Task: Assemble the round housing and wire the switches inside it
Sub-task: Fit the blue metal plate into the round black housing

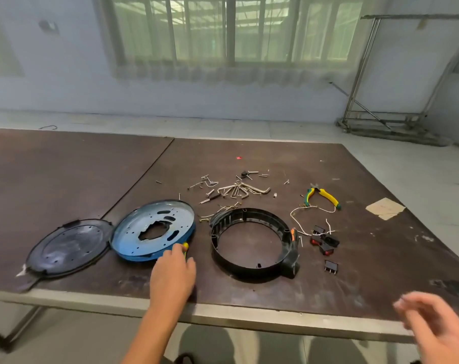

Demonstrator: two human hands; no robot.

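Pale walls, a curtained window and a tiled floor lie behind a dark brown desk [65,166] with a metal front edge; a metal rack [407,74] stands at the far right. On the desk's left part lies a black round lid [68,246], and touching its right rim is a blue metal plate [133,232] with a ragged hole at its middle. Right of that, apart from it, sits the black ring housing [252,269], open side up, with an orange-and-black tool [293,239] leaning on its right wall. Just beside the ring on the right are a white wire [294,222] and a cluster of red-and-black switches [325,241], with 1 more switch [331,267] nearer the front. Behind lie hex keys and screws [236,189] and yellow-green pliers [324,196]. The left hand [173,277] reaches to the plate's near rim, its fingers pinching a small yellow-green tool [185,245]. The right hand [433,329], blurred, hangs over the front edge with fingers loose and spread, holding nothing.
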